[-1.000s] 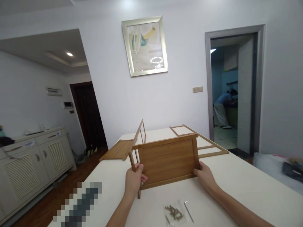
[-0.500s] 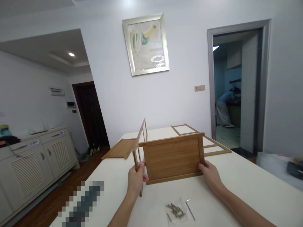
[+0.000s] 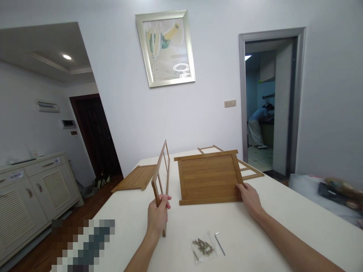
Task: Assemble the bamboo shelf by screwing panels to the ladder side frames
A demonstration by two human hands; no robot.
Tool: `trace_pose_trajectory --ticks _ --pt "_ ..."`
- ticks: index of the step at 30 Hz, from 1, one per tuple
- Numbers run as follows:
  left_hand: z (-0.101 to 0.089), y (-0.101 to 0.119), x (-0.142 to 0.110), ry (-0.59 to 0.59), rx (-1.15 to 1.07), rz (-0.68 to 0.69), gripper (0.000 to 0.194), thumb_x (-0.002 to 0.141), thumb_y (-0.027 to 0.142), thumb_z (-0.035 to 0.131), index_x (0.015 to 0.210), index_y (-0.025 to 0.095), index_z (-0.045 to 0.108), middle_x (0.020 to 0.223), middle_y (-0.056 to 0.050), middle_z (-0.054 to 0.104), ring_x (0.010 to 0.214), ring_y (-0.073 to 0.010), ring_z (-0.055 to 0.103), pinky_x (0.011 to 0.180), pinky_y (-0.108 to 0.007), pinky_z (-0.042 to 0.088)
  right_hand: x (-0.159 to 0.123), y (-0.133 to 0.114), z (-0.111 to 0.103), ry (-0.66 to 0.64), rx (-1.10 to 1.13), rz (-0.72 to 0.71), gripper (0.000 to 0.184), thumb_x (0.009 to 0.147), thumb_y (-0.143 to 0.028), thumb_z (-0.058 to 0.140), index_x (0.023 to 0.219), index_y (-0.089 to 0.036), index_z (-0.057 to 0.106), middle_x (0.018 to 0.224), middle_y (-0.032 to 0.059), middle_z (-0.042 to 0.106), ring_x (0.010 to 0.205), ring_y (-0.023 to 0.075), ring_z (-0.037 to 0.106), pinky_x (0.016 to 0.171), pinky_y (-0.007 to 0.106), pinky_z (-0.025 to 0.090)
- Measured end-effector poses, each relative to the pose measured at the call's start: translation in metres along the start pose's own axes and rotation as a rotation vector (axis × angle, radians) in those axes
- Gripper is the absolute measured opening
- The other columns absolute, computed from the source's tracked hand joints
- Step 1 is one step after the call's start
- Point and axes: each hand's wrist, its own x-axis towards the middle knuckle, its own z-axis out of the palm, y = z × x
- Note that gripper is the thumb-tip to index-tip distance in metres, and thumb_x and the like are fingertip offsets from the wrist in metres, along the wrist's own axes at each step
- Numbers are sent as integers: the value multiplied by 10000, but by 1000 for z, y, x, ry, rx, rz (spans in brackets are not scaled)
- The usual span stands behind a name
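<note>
Left hand (image 3: 157,214) was closed round the near part of an open wood frame (image 3: 159,163), which stood upright on its long edge, running near to far. Right hand (image 3: 249,197) gripped a solid wood panel (image 3: 210,177) at its right edge, low down, thumb on the near face. Panel was held tilted up, face toward the near side; cd. not tell if its bottom rail touched the table (image 3: 235,241). Frame & panel were apart, w/ a gap btwn. Second panel (image 3: 136,177) lay flat on table, far left. Flat frame pcs. (image 3: 256,175) lay far right, partly hidden behind the held panel; cd. not tell if one pc. or more. Near side, approx. ctr.: clear bag (image 3: 204,247) w/ metal screws, & hex key (image 3: 219,243) just to its right. Near left was a pixelated patch, contents n/a. Surroundings: louvred cabinet (image 3: 34,196) & dark door (image 3: 98,136) at left; framed pic. (image 3: 167,49) & switch plate (image 3: 230,103) on far wall; doorway at right w/ person (image 3: 256,124) bent fwd. in far rm.; plastic-wrapped items (image 3: 326,196) off table's right side.
</note>
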Motion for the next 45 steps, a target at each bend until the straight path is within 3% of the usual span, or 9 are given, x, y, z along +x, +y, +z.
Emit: trace_pose_trajectory --ticks 6,14,22,35,40,45 --pt "-1 -1 0 1 -20 -8 419 752 547 623 791 130 649 542 36 516 343 -66 361 335 -216 266 10 11 -8 48 -206 94 478 913 -403 370 1251 -136 578 1149 170 691 1008 296 654 786 371 483" --pt "-1 -5 0 -8 -24 -48 460 717 565 640 861 128 663 542 55 499 351 -77 369 333 -224 263 8 13 -16 40 -460 73 355 952 -293 390 1139 -135 647 1113 186 683 1053 322 624 823 407 473" --pt "0 -2 -2 9 3 -27 453 741 565 612 855 130 672 523 56 475 379 -78 359 368 -219 261 7 11 -12 25 -606 34 359 970 -280 379 1121 -113 659 1068 206 691 1076 337 586 840 419 447" --pt "1 -5 1 42 56 17 386 778 522 557 754 150 655 508 49 469 381 -82 365 386 -223 271 5 14 -12 -41 -651 8 386 924 -181 361 1092 -146 707 1123 182 687 1106 322 539 847 412 415" --pt "4 -1 -2 56 44 26 398 749 546 568 707 158 648 485 52 455 386 -85 350 384 -219 258 2 8 -15 -23 -635 38 377 947 -207 361 1113 -188 699 1110 159 693 1113 318 531 849 425 396" --pt "9 6 -7 75 33 23 415 737 567 595 689 158 638 497 47 458 407 -88 371 386 -212 265 -9 -1 -18 -4 -651 -3 385 956 -252 360 1191 -147 645 1213 180 637 1131 341 518 867 448 395"
